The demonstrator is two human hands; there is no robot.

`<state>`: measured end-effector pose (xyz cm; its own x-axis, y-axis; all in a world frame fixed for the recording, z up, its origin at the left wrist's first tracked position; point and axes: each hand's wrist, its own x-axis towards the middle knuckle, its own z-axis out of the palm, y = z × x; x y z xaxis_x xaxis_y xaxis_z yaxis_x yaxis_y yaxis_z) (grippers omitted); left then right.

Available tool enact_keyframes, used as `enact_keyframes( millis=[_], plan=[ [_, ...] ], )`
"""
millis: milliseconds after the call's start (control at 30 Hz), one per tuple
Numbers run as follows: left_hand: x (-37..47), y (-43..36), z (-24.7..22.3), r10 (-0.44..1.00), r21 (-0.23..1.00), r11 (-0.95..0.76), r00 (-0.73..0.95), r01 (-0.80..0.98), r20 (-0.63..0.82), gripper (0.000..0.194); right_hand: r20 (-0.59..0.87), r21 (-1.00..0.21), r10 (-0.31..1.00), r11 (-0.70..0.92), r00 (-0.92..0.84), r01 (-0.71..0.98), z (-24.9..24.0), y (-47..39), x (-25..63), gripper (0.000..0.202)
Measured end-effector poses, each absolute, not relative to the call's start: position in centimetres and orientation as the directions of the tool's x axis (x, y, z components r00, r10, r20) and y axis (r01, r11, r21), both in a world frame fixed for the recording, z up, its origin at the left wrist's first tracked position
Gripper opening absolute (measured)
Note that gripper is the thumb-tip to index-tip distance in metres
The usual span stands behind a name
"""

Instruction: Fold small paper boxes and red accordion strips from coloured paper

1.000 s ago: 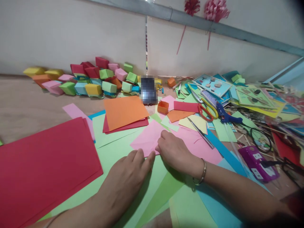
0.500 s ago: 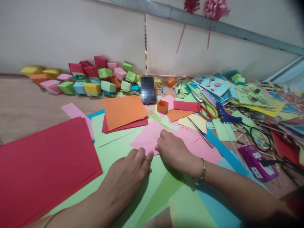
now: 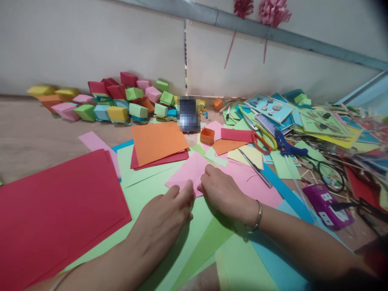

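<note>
A pink sheet of paper [image 3: 188, 167] lies on green paper [image 3: 148, 190] between my hands, its near edge at my fingers. My left hand [image 3: 169, 210] has its index finger and thumb closed at the sheet's near edge. My right hand [image 3: 221, 190], fingers curled in, grips the right part of that edge; its fingertips are partly hidden. More pink paper [image 3: 257, 184] lies beyond my right wrist, with a craft knife [image 3: 256, 169] across it. Orange sheets [image 3: 159, 139] over red ones are just past the pink sheet.
Large red sheets [image 3: 63, 210] lie at the left. Folded paper boxes [image 3: 118, 114] are heaped by the wall. Scissors [image 3: 263, 139], a blue glue gun [image 3: 287, 144] and a purple power socket [image 3: 329, 206] with cords are on the right. A small orange box [image 3: 207, 136] stands ahead.
My left hand's index finger has shifted up and right along the pink sheet's edge, nearer my right hand. My right hand stays nearly in place.
</note>
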<state>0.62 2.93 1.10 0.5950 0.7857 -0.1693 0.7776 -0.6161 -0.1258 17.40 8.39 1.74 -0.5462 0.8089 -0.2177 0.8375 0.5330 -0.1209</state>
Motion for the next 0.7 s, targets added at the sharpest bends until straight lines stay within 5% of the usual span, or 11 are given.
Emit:
enact_keyframes(
  millis=[167, 467, 700],
  plan=[
    [0.1, 3.0, 0.3, 0.732, -0.130, -0.678, 0.681, 0.723, -0.030, 0.028, -0.217, -0.125, 0.805, 0.538, -0.553, 0.833, 1.7, 8.5, 17.6, 0.025],
    [0.2, 3.2, 0.4, 0.732, -0.151, -0.680, 0.678, 0.718, -0.072, 0.034, -0.140, -0.211, 0.830, 0.508, -0.540, 0.835, 1.5, 8.9, 17.9, 0.038],
    [0.1, 3.2, 0.2, 0.711, -0.129, -0.696, 0.703, 0.706, 0.008, 0.028, -0.248, -0.181, 0.738, 0.601, -0.628, 0.778, 3.0, 9.8, 19.6, 0.022]
  ],
)
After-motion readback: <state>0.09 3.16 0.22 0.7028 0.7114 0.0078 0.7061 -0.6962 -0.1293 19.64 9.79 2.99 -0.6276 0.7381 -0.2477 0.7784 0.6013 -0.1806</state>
